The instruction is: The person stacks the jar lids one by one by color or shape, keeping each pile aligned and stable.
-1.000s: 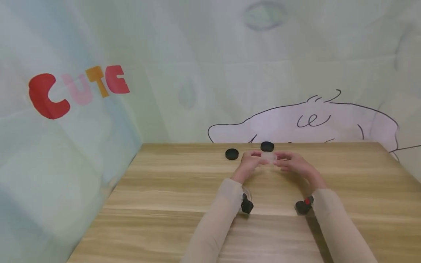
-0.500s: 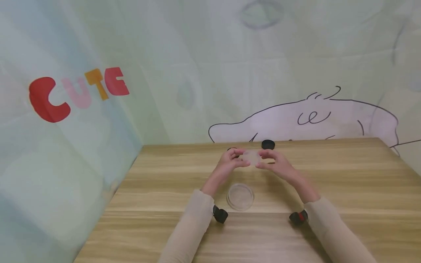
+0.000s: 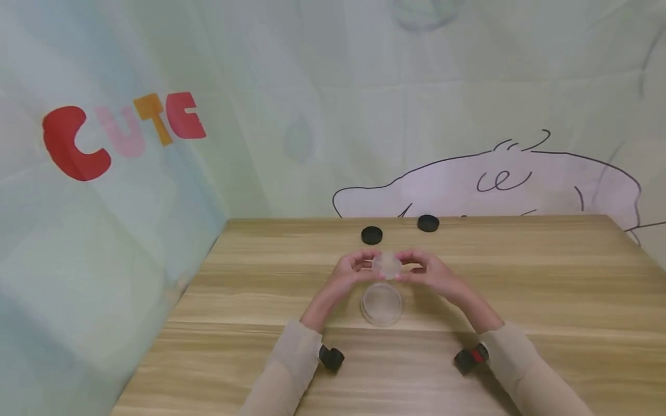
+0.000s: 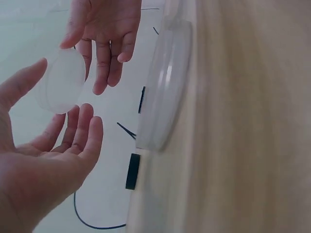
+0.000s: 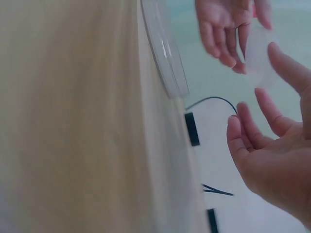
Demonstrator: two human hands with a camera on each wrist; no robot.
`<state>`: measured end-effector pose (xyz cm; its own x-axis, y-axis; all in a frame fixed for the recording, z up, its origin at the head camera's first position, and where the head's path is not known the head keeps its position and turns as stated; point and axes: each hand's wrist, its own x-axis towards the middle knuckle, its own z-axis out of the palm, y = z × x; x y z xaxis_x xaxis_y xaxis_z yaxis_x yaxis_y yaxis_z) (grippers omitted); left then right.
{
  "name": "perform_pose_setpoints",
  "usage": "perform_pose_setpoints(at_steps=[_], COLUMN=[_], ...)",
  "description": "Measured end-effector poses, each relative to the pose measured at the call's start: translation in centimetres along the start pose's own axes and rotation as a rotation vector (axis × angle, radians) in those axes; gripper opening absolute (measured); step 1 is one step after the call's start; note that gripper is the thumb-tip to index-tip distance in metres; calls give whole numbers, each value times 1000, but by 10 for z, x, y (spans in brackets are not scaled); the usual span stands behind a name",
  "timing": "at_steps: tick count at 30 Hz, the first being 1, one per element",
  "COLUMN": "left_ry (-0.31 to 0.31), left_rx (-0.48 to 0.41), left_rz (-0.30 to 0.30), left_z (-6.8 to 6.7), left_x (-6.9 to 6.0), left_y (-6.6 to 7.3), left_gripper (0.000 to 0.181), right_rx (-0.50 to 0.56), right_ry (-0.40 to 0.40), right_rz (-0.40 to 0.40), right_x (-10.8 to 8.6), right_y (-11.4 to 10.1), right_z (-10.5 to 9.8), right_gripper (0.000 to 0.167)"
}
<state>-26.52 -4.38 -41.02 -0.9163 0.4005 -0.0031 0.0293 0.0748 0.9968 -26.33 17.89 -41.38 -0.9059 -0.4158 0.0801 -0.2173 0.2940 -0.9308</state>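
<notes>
left hand (image 3: pixel 347 270): clamped on the left rim of the small clear disc (image 3: pixel 387 265), thumb against fingers. pinch light and match the other side; looks like thin plastic, so could bow or pop loose if squeezed lopsided. wide stretch of tabletop (image 3: pixel 250 277) out left, so no need to cramp that elbow.

left black lid (image 3: pixel 372 235): lying flat on the wood beyond the left hand, near the far edge. stay on the near side, or lift well over.

big clear dish (image 3: pixel 382 306): resting on the wood, just on the near side of the small clear disc and lower. watch for clipping the far rim when lowering fingers; go straight up or down around there, no sideways scraping.

small clear disc: up off the wood, between both hands. could be a shallow cup, can't tell. go slow and level, both sides at one pace.

right black lid (image 3: pixel 428 223): flat too, right up by the far edge. avoid shoving that way, could go off the back.

right hand (image 3: pixel 436 278): clamped on the right rim, thumb against fingers, pretty much mirroring the left. best used as a gentle counter-hold imo. mind the wrist camera (image 3: pixel 471 359) poking inward.

right edge: well apart from the action. loads of room for swinging that elbow out.
</notes>
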Motion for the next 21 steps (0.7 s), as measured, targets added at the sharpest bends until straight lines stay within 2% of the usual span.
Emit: perform_pose_setpoints(at_steps=[3, 6, 11, 17, 21], left_ry=[-34, -71, -134, -184, -222], left_rx=[43, 64, 120, 205, 262], left_rz=[-8, -20, -7, -11, -18], left_z=[0, -2, -6, -9, -9], left_x=[-1, 0, -1, -4, -6], left_y=[-7, -13, -21, -28, -30], left_gripper=[51, 51, 52, 55, 57], right_rx=[-18, 18, 60, 35, -10], right_ry=[-29, -86, -150, -205, -228], right_rz=[38, 54, 30, 53, 31], right_x=[-3, -3, -4, -4, -5], right_y=[8, 15, 24, 28, 28], right_z=[2, 5, 8, 10, 12], right_gripper=[48, 50, 49, 46, 44])
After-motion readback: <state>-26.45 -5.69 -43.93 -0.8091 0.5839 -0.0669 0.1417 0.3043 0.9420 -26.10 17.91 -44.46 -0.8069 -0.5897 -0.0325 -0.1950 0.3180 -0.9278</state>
